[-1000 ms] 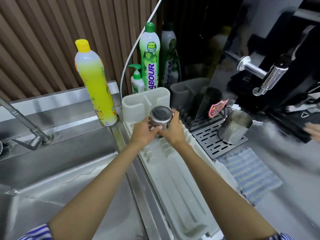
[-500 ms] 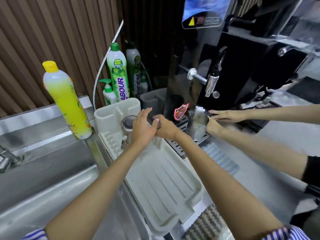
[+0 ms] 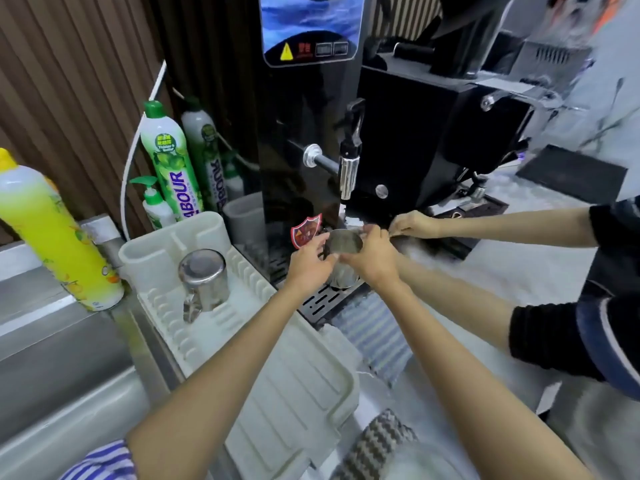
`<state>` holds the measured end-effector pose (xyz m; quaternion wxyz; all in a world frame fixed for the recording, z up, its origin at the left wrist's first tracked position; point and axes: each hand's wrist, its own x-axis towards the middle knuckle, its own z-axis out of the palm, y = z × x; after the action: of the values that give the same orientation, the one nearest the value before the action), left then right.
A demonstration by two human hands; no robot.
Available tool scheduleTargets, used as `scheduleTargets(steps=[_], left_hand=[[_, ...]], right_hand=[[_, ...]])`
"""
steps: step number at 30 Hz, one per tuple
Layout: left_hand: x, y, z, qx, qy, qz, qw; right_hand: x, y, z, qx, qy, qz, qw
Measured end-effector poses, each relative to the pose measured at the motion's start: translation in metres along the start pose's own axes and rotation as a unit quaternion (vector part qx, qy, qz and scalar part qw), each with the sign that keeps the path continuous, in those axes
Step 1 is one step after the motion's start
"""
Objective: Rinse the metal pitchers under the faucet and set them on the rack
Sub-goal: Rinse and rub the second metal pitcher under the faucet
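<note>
On 2nd pitcher (image 3: 344, 241) now: L+R grips (image 3: 307, 268) (image 3: 373, 259)

"ABOUR" on green-capped bottle (image 3: 167, 157); warning triangle (image 3: 286, 52) on dispenser (image 3: 301, 126)

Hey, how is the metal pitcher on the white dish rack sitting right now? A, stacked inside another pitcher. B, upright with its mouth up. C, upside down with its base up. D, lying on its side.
C: the rack pitcher shows its flat closed base on top, with its mouth down on the ribs of the dish rack.
</note>
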<state>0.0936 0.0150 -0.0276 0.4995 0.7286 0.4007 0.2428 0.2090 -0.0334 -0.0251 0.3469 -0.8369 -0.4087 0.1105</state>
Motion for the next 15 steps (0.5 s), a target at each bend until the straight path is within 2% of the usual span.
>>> scheduleTargets(steps=[3, 9, 15], left_hand=[[0.012, 0.001, 0.010, 0.001, -0.004, -0.034, 0.999], [0.022, -0.001, 0.016, -0.038, -0.001, -0.062, 0.997], [0.015, -0.005, 0.006, -0.073, -0.036, -0.066, 0.995]], right_hand=[[0.008, 0.015, 0.010, 0.059, -0.042, 0.010, 0.997], [0.011, 0.031, 0.032, 0.149, -0.059, 0.039, 0.986], [0.014, 0.034, 0.039, 0.164, 0.004, 0.026, 0.986]])
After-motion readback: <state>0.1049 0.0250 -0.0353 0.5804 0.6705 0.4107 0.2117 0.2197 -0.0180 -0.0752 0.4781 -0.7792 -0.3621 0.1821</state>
